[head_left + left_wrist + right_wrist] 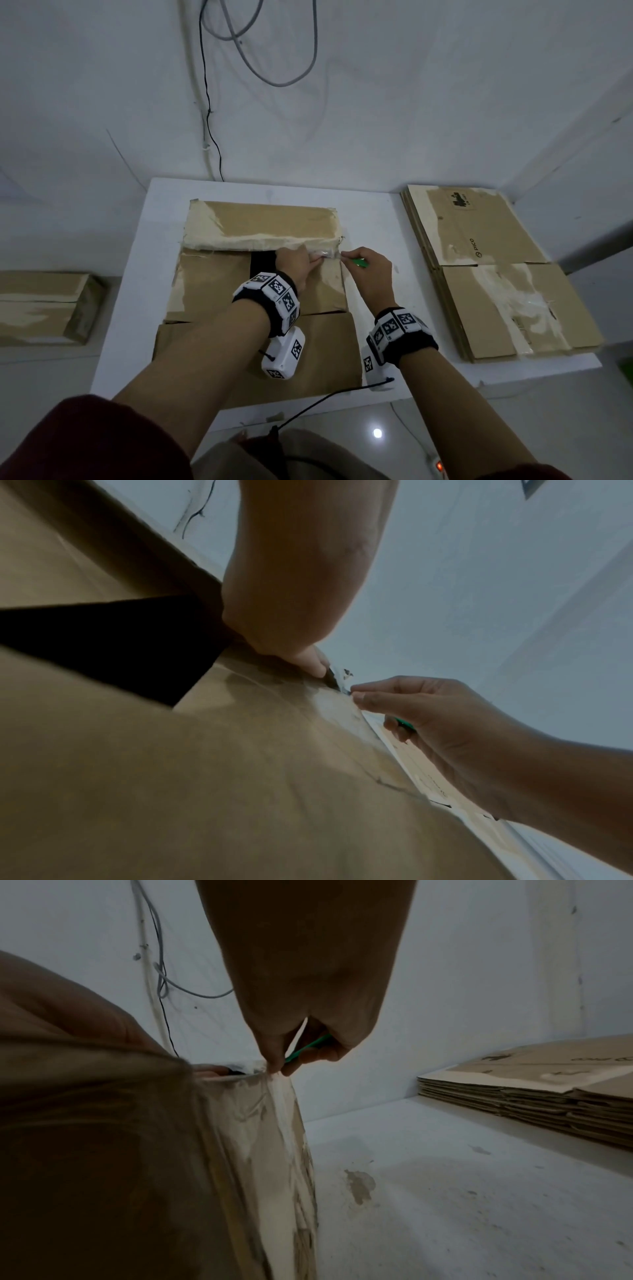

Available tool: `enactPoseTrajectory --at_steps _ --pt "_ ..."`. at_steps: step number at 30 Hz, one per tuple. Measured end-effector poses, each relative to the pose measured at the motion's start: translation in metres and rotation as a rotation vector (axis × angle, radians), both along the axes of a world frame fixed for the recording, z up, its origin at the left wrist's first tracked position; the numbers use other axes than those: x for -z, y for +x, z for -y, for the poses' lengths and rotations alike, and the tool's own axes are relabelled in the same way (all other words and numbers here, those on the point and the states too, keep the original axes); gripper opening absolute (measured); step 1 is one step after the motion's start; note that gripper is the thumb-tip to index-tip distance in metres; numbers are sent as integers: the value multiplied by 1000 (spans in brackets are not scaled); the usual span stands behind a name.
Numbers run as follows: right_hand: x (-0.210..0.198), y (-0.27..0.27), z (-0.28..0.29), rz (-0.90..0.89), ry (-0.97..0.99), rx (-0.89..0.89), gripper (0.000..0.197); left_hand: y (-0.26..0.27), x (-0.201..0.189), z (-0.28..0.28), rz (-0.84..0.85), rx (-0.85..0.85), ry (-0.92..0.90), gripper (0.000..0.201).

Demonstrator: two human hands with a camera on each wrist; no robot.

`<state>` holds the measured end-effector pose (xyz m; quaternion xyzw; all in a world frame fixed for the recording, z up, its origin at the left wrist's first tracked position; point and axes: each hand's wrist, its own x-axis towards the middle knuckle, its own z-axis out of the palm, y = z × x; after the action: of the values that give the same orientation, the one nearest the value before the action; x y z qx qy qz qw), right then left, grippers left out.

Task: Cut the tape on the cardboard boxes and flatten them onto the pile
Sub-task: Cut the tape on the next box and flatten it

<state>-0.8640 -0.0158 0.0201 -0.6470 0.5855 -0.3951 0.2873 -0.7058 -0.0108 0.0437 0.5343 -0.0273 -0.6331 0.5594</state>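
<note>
A brown cardboard box (260,281) stands on the white table (376,219), its far flap raised and a dark gap open in the top. Whitish tape (281,1096) runs down its far right corner. My left hand (301,263) lies on the right flap and pinches crumpled tape at the flap's edge (315,666). My right hand (366,270) is just right of that corner. Its thumb and forefinger pinch the tape's end (274,1069), and its other fingers curl round a green cutter (359,263), also seen in the right wrist view (304,1049). The blade is hidden.
A pile of flattened boxes (496,274) lies on the table at the right, several sheets thick (531,1096). Another taped box (44,308) sits on a lower surface at the left. Cables (209,102) hang down the white wall behind.
</note>
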Motion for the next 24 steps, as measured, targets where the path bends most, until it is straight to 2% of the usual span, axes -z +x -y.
enactPoseTrajectory --at_steps 1,4,6,10,13,15,17,19,20,22,24 --pt "0 1 1 8 -1 -2 8 0 -4 -2 -64 19 -3 22" --pt "1 5 7 19 7 -19 8 -1 1 -4 51 37 -28 16" --pt "2 8 9 33 -9 -9 6 3 3 -3 59 69 -50 15" --pt "-4 -2 31 102 -15 171 11 2 10 -12 73 148 -76 9" --pt "-10 -10 42 79 63 146 10 0 11 -18 -1 127 -156 15" --pt "-2 -15 39 98 148 183 14 1 4 -18 -45 76 -196 15" --pt "16 -19 28 164 309 246 26 1 -3 -18 -62 50 -234 28" --pt "41 -29 14 87 544 271 39 2 -9 -16 -52 35 -247 46" --pt "51 -35 4 29 596 274 46 2 -12 -15 -41 32 -248 50" --pt "67 -43 -15 -141 670 203 54 3 -19 -13 -34 23 -247 46" --pt "67 -48 -34 -137 678 157 59 4 -24 -12 -32 20 -245 33"
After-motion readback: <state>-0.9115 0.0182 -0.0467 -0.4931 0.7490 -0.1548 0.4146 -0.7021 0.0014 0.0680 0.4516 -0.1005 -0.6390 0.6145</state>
